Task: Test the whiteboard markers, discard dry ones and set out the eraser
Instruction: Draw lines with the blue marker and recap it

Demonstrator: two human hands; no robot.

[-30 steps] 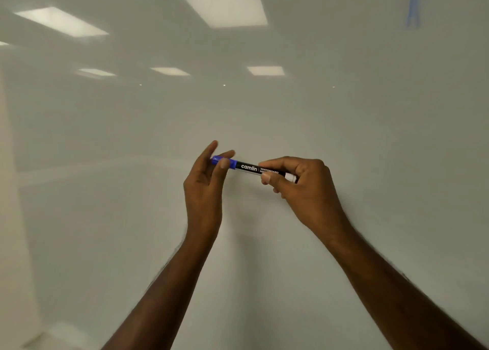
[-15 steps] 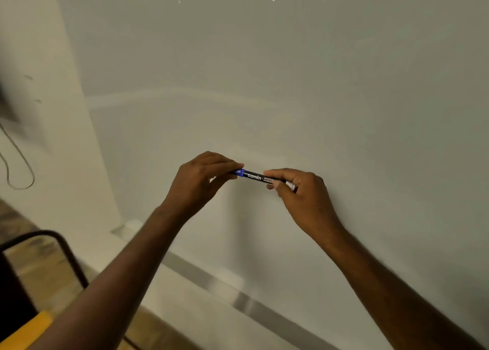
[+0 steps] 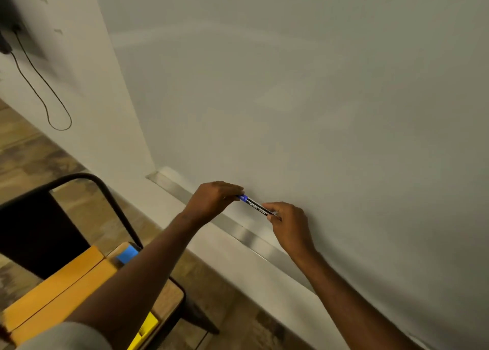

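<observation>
Nearest, below the whiteboard (image 3: 291, 84), a chair (image 3: 87, 278) carries a blue object (image 3: 127, 253). Farther in, close before the whiteboard and above its metal ledge (image 3: 251, 237), the left hand (image 3: 211, 200) curls its fingers around the marker's (image 3: 256, 206) blue end, while the right hand (image 3: 289, 222) pinches the other end.

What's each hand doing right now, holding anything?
Left hand: fingers curled round the blue cap end of the marker.
Right hand: pinches the marker's other end.
</observation>
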